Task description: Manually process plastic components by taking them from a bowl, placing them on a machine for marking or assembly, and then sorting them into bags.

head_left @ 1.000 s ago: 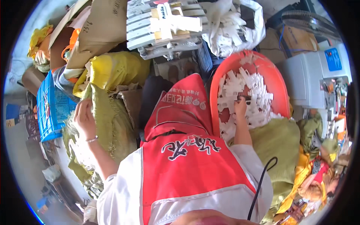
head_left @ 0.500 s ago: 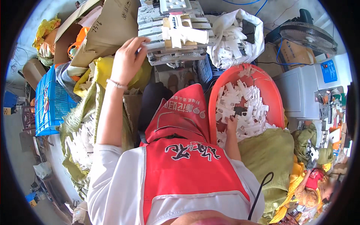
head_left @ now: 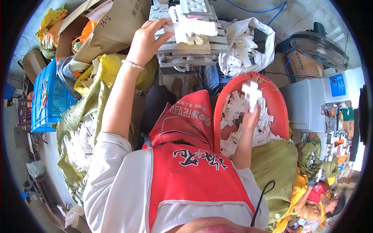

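Note:
At the machine, my left hand (head_left: 149, 40) pinches the left end of a white gun-shaped plastic part (head_left: 198, 28). The part appears tilted above a fixture block (head_left: 194, 48) on the slatted metal machine table (head_left: 222, 46). My right hand (head_left: 251, 116) holds up another white plastic part (head_left: 252, 94), slightly blurred, over the red tub (head_left: 218, 112). Many similar white parts (head_left: 233, 105) lie heaped in that tub. Above the fixture sits a metal plate with round studs (head_left: 193, 5).
A white sack of parts (head_left: 237, 58) stands right of the machine. On the left are an open carton (head_left: 116, 27), a blue crate (head_left: 48, 101) and a green sack of white parts (head_left: 79, 143). A fan (head_left: 320, 44) stands far right; another person (head_left: 314, 202) sits lower right.
My left hand has moved right and taken hold of the part at the fixture, which has shifted and tilted. My right hand has risen from the tub's heap with a white part.

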Motion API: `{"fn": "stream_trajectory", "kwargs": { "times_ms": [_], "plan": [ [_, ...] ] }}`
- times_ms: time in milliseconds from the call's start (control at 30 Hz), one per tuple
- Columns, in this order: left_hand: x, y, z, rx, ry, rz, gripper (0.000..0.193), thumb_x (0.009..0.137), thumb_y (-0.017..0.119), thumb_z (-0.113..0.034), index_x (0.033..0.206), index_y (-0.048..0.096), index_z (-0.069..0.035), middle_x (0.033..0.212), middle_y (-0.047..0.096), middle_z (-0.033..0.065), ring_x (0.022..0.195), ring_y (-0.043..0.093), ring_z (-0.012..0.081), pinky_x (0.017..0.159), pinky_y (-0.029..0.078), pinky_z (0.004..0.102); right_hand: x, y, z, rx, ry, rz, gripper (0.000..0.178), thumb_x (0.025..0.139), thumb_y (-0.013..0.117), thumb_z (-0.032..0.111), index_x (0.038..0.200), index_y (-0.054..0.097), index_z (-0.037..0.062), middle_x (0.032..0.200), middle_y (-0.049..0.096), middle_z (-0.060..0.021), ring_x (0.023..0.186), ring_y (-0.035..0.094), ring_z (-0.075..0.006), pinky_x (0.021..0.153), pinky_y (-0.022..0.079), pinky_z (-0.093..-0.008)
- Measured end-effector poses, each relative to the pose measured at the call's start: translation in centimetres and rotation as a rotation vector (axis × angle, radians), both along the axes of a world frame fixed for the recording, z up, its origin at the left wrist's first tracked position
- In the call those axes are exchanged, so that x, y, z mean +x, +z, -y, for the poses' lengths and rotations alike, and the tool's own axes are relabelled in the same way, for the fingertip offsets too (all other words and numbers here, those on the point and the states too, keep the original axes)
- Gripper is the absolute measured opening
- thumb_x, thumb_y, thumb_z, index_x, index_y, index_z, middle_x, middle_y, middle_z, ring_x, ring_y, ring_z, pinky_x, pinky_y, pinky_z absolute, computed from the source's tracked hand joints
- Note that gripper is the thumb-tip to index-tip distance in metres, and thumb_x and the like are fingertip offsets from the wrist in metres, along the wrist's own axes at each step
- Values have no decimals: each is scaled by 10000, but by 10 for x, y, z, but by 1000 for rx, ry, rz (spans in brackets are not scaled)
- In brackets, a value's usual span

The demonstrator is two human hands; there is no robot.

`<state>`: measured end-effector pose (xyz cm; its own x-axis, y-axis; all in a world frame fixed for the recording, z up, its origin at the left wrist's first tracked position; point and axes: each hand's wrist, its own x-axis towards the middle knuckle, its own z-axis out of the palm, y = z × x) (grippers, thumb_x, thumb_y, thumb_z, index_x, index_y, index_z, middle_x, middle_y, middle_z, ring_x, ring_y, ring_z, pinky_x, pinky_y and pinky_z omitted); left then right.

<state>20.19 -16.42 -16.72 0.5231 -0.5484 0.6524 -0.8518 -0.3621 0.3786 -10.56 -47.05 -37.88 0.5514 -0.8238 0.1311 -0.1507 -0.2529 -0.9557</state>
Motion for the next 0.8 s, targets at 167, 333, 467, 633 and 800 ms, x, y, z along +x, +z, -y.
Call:
{"fn": "stream_trajectory", "kwargs": {
  "times_ms": [167,333,467,633,800],
  "plan": [
    [-29,-13,-68,11,180,-65,325,794,665,-91,1107,588,-50,1048,634,101,943,610,221,844,476,314,104,117,-28,-69,417,352,347,942,450,61,1283,423,-2,1208,494,-92,1129,488,-174,944,417,-310],
    [-70,-16,-159,-97,448,-307,324,814,621,-11,1135,581,-17,1098,625,75,999,586,149,895,443,275,191,175,-55,-861,780,393,354,849,556,22,1198,503,22,1179,521,-149,1103,514,-308,947,412,-362],
    [-102,-34,-254,-216,614,-314,286,816,636,-35,1100,602,-39,1120,626,58,980,583,155,888,454,289,213,176,-63,-896,853,269,331,832,584,49,1160,545,35,1160,540,-136,1093,517,-302,946,402,-384],
    [-167,-38,-345,-156,937,-420,293,831,641,-75,1118,599,-30,1107,632,47,976,575,124,894,445,274,183,215,-107,-1194,720,200,320,807,585,70,1125,589,42,1152,578,-128,1077,517,-312,962,355,-411],
    [-216,-46,-415,-353,986,-558,247,867,614,-111,1106,616,-48,1027,658,64,908,607,102,824,476,248,173,197,-218,-948,1098,279,256,807,577,54,1060,615,34,1095,596,-119,992,567,-301,878,438,-396]
  ]
}}
